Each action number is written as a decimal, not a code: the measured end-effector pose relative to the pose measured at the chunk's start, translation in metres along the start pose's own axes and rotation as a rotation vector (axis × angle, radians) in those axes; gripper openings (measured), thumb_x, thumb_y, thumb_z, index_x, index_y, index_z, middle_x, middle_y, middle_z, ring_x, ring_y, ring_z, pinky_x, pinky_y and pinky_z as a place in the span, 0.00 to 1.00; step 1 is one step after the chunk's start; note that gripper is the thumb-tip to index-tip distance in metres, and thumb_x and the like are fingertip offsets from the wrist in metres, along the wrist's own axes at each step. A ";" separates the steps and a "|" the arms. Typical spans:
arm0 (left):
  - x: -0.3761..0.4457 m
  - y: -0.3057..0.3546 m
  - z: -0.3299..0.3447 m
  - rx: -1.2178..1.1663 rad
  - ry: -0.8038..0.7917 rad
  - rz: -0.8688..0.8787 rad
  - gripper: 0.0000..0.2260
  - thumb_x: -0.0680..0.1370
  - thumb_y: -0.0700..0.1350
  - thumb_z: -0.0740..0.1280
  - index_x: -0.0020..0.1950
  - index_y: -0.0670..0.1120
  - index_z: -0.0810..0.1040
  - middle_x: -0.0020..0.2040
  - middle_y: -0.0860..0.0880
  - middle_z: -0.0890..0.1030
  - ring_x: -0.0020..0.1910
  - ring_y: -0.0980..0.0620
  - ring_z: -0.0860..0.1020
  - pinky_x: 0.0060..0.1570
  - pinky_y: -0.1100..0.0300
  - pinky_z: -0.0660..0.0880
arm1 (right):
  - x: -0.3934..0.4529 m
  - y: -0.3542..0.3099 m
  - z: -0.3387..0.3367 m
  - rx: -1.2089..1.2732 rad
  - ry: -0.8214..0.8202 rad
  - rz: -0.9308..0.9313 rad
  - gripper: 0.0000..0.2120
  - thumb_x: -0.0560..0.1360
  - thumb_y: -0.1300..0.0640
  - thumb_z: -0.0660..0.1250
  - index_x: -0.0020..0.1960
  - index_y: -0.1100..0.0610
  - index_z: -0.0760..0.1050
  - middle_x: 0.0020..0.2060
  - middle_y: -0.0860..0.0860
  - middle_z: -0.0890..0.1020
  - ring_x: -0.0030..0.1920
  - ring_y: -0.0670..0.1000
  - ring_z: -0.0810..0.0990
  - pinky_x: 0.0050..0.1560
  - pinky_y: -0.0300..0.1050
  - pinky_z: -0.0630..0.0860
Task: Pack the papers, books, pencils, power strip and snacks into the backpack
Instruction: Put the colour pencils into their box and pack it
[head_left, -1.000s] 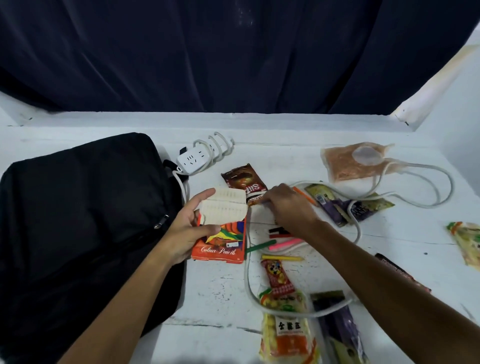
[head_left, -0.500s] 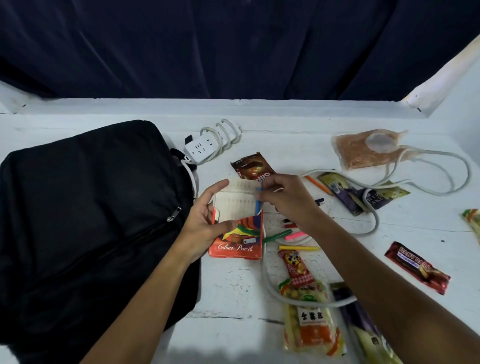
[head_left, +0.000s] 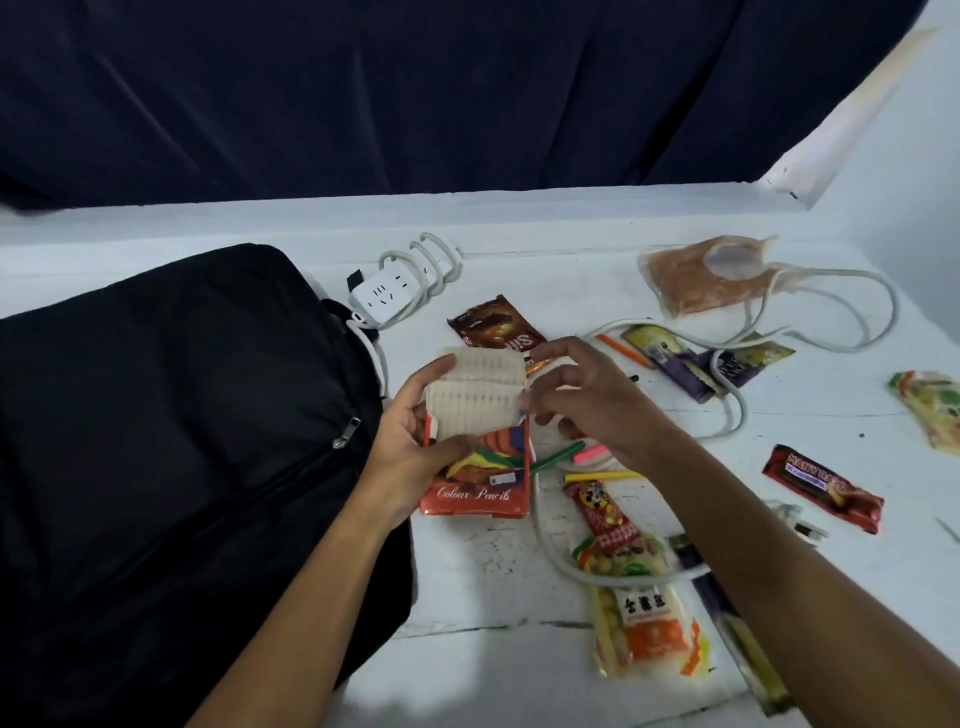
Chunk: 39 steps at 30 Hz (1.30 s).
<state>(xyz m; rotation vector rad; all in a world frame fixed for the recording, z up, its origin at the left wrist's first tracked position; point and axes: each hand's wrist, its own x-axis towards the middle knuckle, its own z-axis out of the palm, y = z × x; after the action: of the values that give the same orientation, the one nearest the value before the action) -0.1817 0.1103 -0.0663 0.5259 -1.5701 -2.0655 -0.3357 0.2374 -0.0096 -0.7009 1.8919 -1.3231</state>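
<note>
Two hands meet over a colour pencil box (head_left: 480, 475) at the centre of the frame. The left hand (head_left: 415, 441) curls round the box's left edge, thumb across the printed front and fingers behind the raised beige flap (head_left: 475, 395), holding it above the white table (head_left: 493, 587). The right hand (head_left: 587, 405) pinches at the flap's right edge, where a small blue tip shows; whether that is a pencil I cannot tell.

Just right of the box, loose pencils lie on the table: a green pencil (head_left: 556, 457), a pink pencil (head_left: 592, 453) and a yellow pencil (head_left: 602, 475), with an orange pencil (head_left: 623, 351) further up right.

Left of the hands, the black backpack (head_left: 171, 441) fills the left half, its zip pull (head_left: 349, 431) near the left wrist. At upper centre sits the white power strip (head_left: 384, 293), its cable (head_left: 852, 306) looping across the right side.

Snacks lie scattered: a brown chocolate wrapper (head_left: 493, 327) above the box, purple packets (head_left: 696, 364) under the cable, a red bar (head_left: 823, 488) at right, a pale orange pouch (head_left: 711, 275) at upper right, and a yellow-orange snack pack (head_left: 644, 623) at lower centre.
</note>
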 end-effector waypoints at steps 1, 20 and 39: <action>0.000 0.000 0.000 -0.007 0.023 -0.005 0.34 0.64 0.30 0.73 0.68 0.48 0.72 0.58 0.46 0.80 0.58 0.40 0.78 0.45 0.53 0.81 | 0.001 0.002 -0.004 -0.037 0.041 -0.041 0.10 0.72 0.66 0.70 0.50 0.55 0.74 0.36 0.50 0.80 0.32 0.47 0.78 0.29 0.41 0.70; -0.005 0.014 0.011 -0.172 0.182 -0.097 0.13 0.80 0.35 0.60 0.61 0.48 0.76 0.57 0.44 0.80 0.49 0.45 0.82 0.38 0.56 0.81 | 0.002 -0.001 -0.008 0.148 0.151 -0.130 0.07 0.74 0.71 0.64 0.45 0.61 0.76 0.36 0.60 0.84 0.28 0.49 0.77 0.31 0.43 0.75; -0.005 0.006 0.007 -0.108 0.136 0.009 0.15 0.80 0.33 0.61 0.61 0.48 0.76 0.50 0.46 0.83 0.48 0.44 0.82 0.41 0.56 0.81 | 0.008 -0.009 0.022 -0.188 0.015 -0.049 0.20 0.65 0.65 0.78 0.53 0.60 0.75 0.40 0.49 0.75 0.39 0.46 0.77 0.34 0.38 0.75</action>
<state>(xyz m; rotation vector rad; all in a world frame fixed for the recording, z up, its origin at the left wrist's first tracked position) -0.1809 0.1171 -0.0582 0.6050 -1.3731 -2.0490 -0.3231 0.2158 -0.0077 -0.8387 2.0407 -1.1931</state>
